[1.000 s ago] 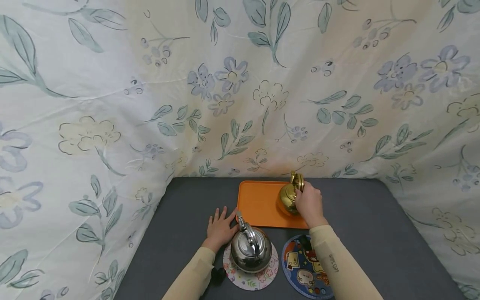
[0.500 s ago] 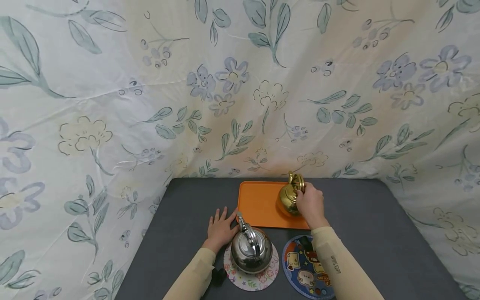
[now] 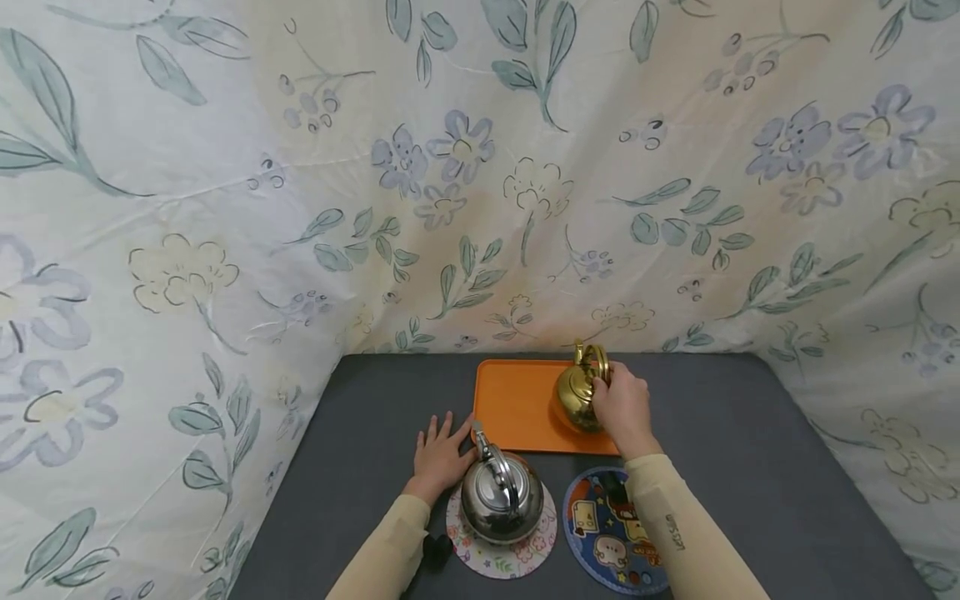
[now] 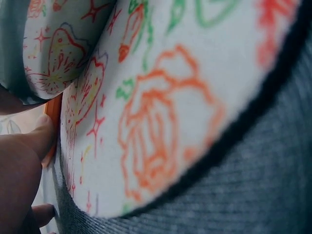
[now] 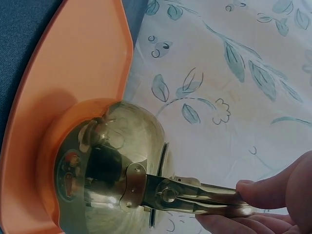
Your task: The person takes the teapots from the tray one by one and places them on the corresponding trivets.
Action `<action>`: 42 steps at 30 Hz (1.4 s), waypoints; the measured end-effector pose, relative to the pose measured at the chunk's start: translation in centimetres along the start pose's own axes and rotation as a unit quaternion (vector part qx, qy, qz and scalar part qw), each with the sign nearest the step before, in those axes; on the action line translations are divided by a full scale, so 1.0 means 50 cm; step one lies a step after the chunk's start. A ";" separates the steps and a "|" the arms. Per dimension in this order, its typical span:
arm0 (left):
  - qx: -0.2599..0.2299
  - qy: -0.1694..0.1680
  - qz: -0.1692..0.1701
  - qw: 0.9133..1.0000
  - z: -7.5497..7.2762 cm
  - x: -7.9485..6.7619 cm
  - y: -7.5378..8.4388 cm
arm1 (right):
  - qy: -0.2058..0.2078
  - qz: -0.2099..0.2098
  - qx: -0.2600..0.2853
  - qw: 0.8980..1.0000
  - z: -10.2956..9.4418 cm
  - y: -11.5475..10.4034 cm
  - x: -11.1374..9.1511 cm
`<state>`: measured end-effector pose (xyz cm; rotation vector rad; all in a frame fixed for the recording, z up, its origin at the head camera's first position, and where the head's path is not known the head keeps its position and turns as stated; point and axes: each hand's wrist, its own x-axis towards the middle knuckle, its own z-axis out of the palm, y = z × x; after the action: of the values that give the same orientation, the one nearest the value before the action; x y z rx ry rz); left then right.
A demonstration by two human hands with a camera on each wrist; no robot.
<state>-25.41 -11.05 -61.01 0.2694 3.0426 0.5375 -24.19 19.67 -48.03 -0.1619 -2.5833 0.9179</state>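
My right hand (image 3: 622, 408) pinches the upright handle (image 5: 204, 195) of a shiny gold kettle (image 3: 576, 398), thumb on one side and fingers on the other. The kettle sits on the right part of an orange tray (image 3: 510, 408). My left hand (image 3: 438, 454) lies with fingers spread on the dark table, its thumb at the tray's near left corner. Just right of that hand stands a silver kettle (image 3: 498, 512) on a round white flowered mat (image 3: 501, 568). The left wrist view shows the mat (image 4: 161, 146) close up, with its pattern mirrored in the kettle's side.
A round blue mat with cartoon figures (image 3: 609, 550) lies right of the silver kettle, partly under my right forearm. Floral cloth (image 3: 540, 183) hangs behind and at both sides of the dark grey table (image 3: 720, 467).
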 end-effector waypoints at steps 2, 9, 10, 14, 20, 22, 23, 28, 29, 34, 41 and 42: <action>0.000 0.001 -0.001 1.000 -0.001 0.000 0.001 | 0.002 0.000 -0.001 1.000 -0.004 -0.004 -0.002; 0.009 0.004 -0.002 1.000 -0.003 -0.001 0.005 | 0.001 0.001 0.001 1.000 -0.022 -0.015 -0.017; 0.008 0.004 -0.002 1.000 -0.003 -0.001 0.006 | 0.000 0.002 0.001 1.000 -0.024 -0.017 -0.019; 0.012 0.005 -0.002 1.000 -0.003 0.000 0.007 | 0.004 0.002 0.001 1.000 -0.032 -0.020 -0.026; 0.009 0.006 0.001 1.000 -0.003 0.001 0.009 | 0.018 -0.007 0.009 1.000 -0.044 -0.020 -0.036; 0.010 0.010 0.005 1.000 -0.003 0.001 0.009 | 0.019 -0.011 0.007 1.000 -0.047 -0.020 -0.040; 0.010 0.011 0.007 1.000 -0.003 0.001 0.009 | 0.020 -0.012 0.007 1.000 -0.049 -0.021 -0.041; 0.015 0.007 0.004 1.000 -0.005 0.001 0.009 | 0.019 -0.013 0.001 1.000 -0.059 -0.022 -0.052; 0.015 0.007 0.004 1.000 -0.005 0.000 0.009 | 0.019 -0.012 0.000 1.000 -0.061 -0.023 -0.055; 0.012 0.009 0.005 1.000 -0.006 0.000 0.011 | 0.020 -0.007 -0.007 1.000 -0.075 -0.027 -0.069; 0.017 0.005 0.000 1.000 0.002 0.004 0.008 | 0.021 -0.017 -0.003 1.000 -0.089 -0.028 -0.086; 0.017 0.004 -0.002 1.000 0.003 0.004 0.007 | 0.021 -0.019 -0.004 1.000 -0.091 -0.028 -0.088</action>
<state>-25.54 -10.65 -61.03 0.2618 3.0618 0.4877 -18.32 20.17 -45.36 -0.1325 -2.5424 0.8819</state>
